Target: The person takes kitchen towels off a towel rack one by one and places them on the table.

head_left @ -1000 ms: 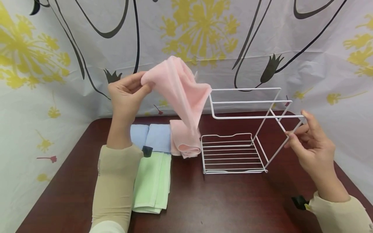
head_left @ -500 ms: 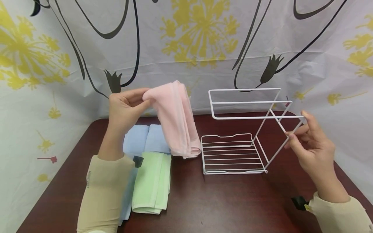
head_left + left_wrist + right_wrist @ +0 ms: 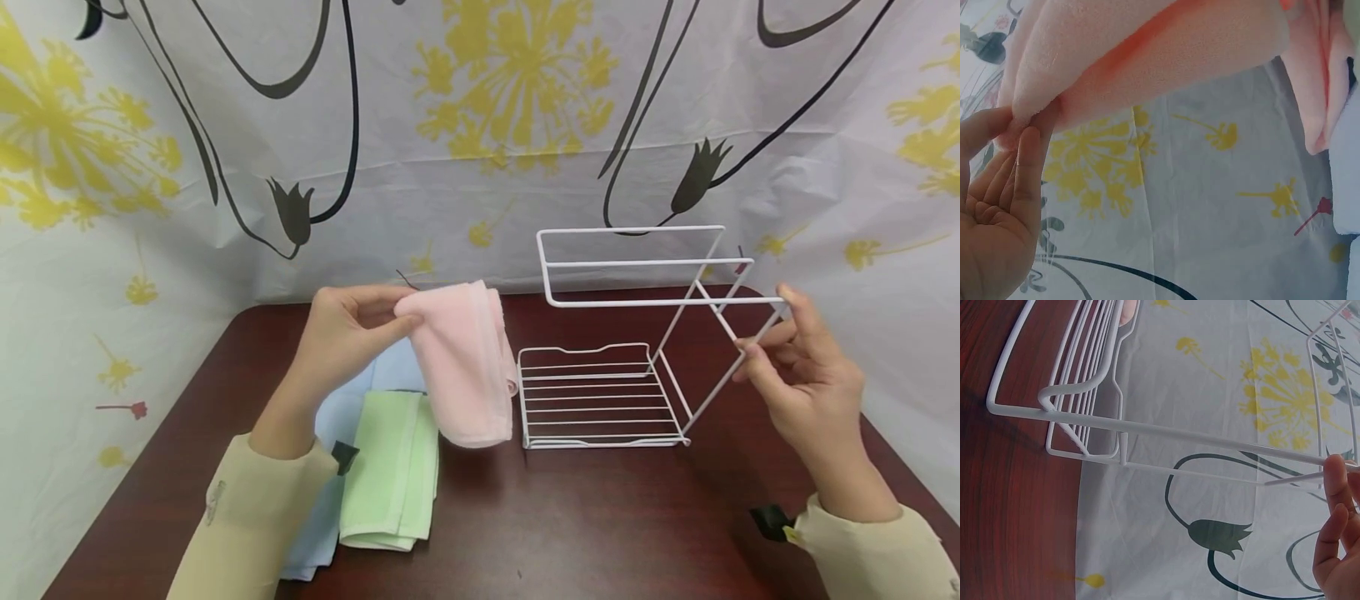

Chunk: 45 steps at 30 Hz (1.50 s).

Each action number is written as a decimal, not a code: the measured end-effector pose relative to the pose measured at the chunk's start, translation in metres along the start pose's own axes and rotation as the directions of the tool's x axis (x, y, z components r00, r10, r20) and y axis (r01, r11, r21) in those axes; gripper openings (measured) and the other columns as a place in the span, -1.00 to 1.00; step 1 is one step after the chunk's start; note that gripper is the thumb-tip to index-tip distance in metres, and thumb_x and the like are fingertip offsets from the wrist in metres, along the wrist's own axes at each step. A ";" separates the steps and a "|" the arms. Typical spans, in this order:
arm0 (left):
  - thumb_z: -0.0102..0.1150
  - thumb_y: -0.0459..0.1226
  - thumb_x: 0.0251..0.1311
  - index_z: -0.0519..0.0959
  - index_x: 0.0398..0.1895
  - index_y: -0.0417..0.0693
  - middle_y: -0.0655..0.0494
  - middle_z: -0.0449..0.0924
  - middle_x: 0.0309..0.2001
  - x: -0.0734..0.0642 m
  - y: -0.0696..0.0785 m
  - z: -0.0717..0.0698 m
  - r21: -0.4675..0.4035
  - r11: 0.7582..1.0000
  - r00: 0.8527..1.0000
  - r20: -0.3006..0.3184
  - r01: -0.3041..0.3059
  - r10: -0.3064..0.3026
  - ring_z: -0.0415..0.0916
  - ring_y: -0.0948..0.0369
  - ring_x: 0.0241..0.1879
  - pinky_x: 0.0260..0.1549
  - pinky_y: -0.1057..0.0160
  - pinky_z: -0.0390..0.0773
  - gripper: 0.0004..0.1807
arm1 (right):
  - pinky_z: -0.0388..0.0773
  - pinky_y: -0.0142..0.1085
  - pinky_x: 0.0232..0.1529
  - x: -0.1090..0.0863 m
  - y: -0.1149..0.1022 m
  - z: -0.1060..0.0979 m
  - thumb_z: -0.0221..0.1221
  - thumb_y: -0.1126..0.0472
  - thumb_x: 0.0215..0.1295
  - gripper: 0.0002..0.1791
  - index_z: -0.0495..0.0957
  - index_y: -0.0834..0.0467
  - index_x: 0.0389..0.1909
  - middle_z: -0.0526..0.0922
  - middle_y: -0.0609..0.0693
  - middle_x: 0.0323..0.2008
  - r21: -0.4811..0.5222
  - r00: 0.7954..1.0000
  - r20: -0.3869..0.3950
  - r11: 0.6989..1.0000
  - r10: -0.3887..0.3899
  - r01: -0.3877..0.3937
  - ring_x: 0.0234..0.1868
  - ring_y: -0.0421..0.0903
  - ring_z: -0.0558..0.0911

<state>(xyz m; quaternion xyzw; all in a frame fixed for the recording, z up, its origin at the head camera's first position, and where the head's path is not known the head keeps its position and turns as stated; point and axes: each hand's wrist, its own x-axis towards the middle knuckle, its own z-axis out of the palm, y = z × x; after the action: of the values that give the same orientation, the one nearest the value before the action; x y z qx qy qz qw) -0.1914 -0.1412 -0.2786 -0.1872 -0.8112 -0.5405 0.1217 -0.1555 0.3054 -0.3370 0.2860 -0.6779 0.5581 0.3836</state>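
Note:
My left hand (image 3: 348, 342) pinches one corner of a pink towel (image 3: 465, 367) between thumb and fingers, and the rest hangs down. Seen from the left wrist, the gripped corner of the pink cloth (image 3: 1129, 75) is bunched at the fingertips. Behind it a second, folded pink towel (image 3: 513, 383) is mostly hidden. On the right, my right hand (image 3: 813, 387) holds the upper right corner of a white wire rack (image 3: 645, 301), which stands upright on the table. The right wrist view has the thumb and fingers on a rack wire (image 3: 1210, 440).
A folded green towel (image 3: 386, 467) lies left of centre on the dark wooden table (image 3: 585, 517). Folded blue towels (image 3: 401, 367) lie behind and left of it, partly covered by my left arm. A patterned curtain (image 3: 465, 192) closes off the back and sides.
My left hand has lowered the pink towel from high above the table toward the tabletop, and its end now hangs nearer me. The right hand and the rack have stayed put.

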 end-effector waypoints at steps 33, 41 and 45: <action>0.38 -0.32 0.13 0.70 -0.07 -0.26 -0.14 0.77 -0.22 -0.058 -0.001 0.032 -0.099 0.973 0.907 0.391 0.210 -0.157 0.76 0.18 -0.32 -0.26 0.20 0.73 -0.70 | 0.55 -0.66 -0.34 -0.001 0.001 0.000 0.12 0.61 0.19 -0.36 0.28 0.40 0.34 0.61 -0.09 -0.38 0.085 1.000 -0.011 0.996 0.011 -0.010 -0.46 -0.36 0.68; 0.31 -0.34 0.18 0.65 -0.02 -0.36 -0.22 0.75 -0.19 -0.040 -0.026 0.042 -0.068 0.949 0.868 0.428 0.308 -0.251 0.73 0.22 -0.36 -0.27 0.15 0.73 -0.67 | 0.54 -0.66 -0.35 0.000 0.000 0.002 0.15 0.58 0.20 -0.37 0.29 0.40 0.33 0.62 -0.10 -0.37 0.074 1.000 -0.014 0.997 0.000 0.001 -0.47 -0.37 0.68; 0.31 -0.33 0.20 0.65 -0.01 -0.35 -0.22 0.75 -0.20 -0.030 -0.038 0.045 -0.038 0.938 0.859 0.417 0.345 -0.299 0.73 0.20 -0.35 -0.26 0.14 0.74 -0.67 | 0.54 -0.66 -0.35 0.000 0.000 0.002 0.15 0.59 0.20 -0.37 0.29 0.40 0.33 0.62 -0.10 -0.37 0.066 1.000 -0.011 0.998 0.004 -0.004 -0.48 -0.37 0.67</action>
<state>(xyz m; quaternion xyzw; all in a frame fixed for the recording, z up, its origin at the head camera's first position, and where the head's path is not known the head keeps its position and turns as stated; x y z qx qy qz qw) -0.1806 -0.1185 -0.3400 -0.1632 -0.8069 -0.5471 -0.1514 -0.1556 0.3034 -0.3367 0.2941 -0.6576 0.5825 0.3766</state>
